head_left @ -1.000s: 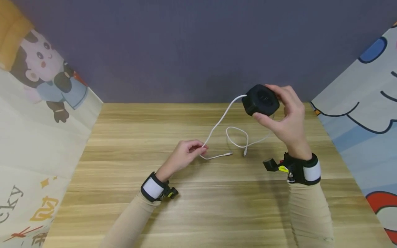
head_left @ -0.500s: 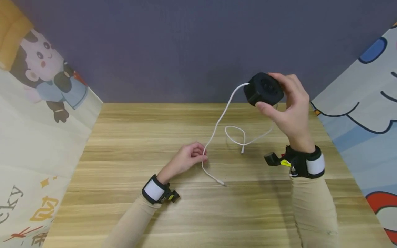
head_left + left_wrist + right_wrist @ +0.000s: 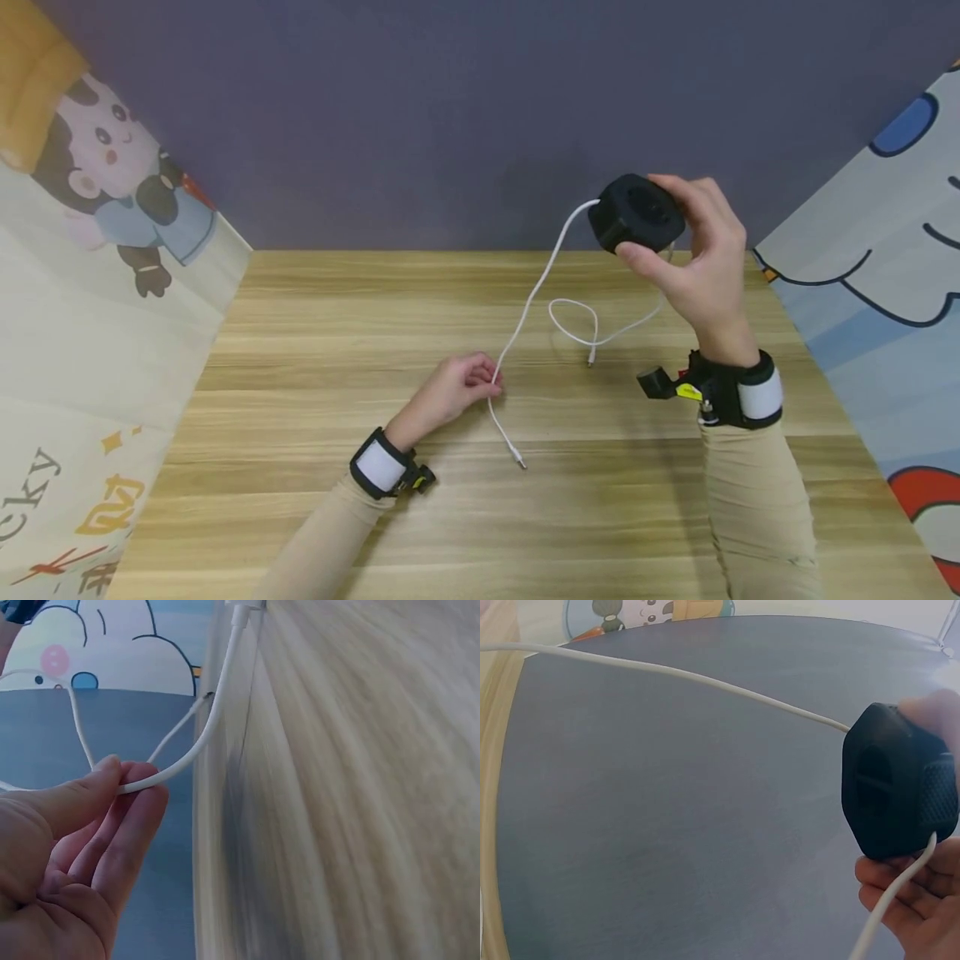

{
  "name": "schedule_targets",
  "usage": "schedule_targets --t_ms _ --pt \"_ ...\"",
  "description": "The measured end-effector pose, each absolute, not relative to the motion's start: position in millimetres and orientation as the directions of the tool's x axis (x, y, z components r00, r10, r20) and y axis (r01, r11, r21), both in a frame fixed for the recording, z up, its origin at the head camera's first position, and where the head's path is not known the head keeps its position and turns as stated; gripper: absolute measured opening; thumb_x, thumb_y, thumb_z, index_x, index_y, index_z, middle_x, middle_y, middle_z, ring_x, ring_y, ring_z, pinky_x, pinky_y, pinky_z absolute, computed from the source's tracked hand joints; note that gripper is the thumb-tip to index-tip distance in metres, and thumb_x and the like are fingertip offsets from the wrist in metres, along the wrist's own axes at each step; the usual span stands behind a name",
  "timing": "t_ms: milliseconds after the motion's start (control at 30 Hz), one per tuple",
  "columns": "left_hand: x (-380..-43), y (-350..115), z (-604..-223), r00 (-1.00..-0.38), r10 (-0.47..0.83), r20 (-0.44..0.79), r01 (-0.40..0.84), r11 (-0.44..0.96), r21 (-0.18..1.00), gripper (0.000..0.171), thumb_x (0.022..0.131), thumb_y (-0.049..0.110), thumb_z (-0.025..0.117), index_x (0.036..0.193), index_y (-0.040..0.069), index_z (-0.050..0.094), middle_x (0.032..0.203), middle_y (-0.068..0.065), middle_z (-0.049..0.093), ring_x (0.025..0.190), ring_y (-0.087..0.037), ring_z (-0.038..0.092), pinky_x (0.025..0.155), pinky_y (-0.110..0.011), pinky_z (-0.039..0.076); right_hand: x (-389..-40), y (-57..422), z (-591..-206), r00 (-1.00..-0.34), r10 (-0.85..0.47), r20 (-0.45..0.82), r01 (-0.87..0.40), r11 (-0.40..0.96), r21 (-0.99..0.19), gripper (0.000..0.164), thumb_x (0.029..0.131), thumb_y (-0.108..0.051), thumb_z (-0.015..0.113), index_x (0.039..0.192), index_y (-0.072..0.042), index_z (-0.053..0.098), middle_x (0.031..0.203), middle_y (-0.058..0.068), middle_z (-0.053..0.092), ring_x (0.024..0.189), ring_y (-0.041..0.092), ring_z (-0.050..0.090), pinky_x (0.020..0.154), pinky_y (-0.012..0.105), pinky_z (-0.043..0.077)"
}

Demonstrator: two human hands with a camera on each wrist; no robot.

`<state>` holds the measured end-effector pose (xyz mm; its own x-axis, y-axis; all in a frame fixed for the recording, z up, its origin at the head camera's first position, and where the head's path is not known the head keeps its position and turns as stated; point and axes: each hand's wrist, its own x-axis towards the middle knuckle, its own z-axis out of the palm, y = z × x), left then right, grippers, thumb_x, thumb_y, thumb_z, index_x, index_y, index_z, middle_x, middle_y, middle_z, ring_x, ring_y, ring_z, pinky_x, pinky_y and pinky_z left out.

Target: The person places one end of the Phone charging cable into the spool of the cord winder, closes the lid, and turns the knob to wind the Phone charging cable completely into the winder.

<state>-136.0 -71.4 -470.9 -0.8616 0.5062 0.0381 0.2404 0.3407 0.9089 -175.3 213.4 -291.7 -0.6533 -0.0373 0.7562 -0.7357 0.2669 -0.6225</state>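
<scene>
My right hand [image 3: 708, 258] grips a black polygonal cable winder [image 3: 637, 213] by its edges, raised above the back of the table. White cable comes out of it on two sides, as the right wrist view shows at the winder [image 3: 900, 784]. One length of white cable [image 3: 534, 292] slopes down to my left hand [image 3: 453, 387], which pinches it between thumb and fingers. Past the fingers, a short end with a plug [image 3: 519, 458] points toward the front. The other length [image 3: 626, 331] hangs down and loops, ending in a small connector [image 3: 591, 361].
The wooden table [image 3: 300, 333] meets a dark grey-blue panel [image 3: 375, 125] at the back. Cartoon-printed sheets stand at the left [image 3: 90, 333] and right [image 3: 885, 333]. Both wrists carry strapped cameras.
My right hand has lifted the black winder up and slightly right. The plug end below my left hand has swung from pointing right to pointing toward the front. My left hand has lowered slightly.
</scene>
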Motion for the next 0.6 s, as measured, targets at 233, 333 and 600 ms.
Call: schedule_targets --t_ms 233,333,600 --pt "-135.4 -68.0 -478.0 -0.829 0.543 0.131 0.38 0.377 0.844 0.016 0.092 -0.003 0.072 0.107 -0.001 0.069 0.104 -0.014 0.076 0.099 -0.026 0.075 0.089 -0.022 0.059 -175.8 211.6 -291.4 -0.663 -0.039 0.748 -0.727 0.275 -0.63 0.082 0.076 -0.049 0.088 0.129 0.009 0.065 0.103 -0.009 0.058 0.097 0.012 0.051 0.087 0.023 0.041" --pt "-134.0 -66.6 -479.1 -0.824 0.55 0.137 0.411 0.413 0.813 0.018 0.091 -0.003 0.073 0.109 -0.001 0.069 0.105 -0.014 0.076 0.1 -0.026 0.074 0.09 -0.024 0.059 -176.0 211.1 -293.0 -0.668 -0.045 0.743 -0.724 0.271 -0.634 0.084 0.075 -0.051 0.089 0.129 0.009 0.065 0.104 -0.009 0.058 0.097 0.013 0.052 0.088 0.023 0.043" --pt "-134.4 -65.9 -481.3 -0.785 0.584 0.205 0.541 0.487 0.685 0.017 0.091 -0.005 0.073 0.107 -0.001 0.069 0.103 -0.012 0.075 0.1 -0.025 0.073 0.089 -0.027 0.06 -177.6 208.3 -295.0 -0.651 -0.07 0.756 -0.744 0.261 -0.616 0.089 0.075 -0.056 0.088 0.128 0.011 0.064 0.104 -0.009 0.059 0.098 0.012 0.053 0.091 0.023 0.044"
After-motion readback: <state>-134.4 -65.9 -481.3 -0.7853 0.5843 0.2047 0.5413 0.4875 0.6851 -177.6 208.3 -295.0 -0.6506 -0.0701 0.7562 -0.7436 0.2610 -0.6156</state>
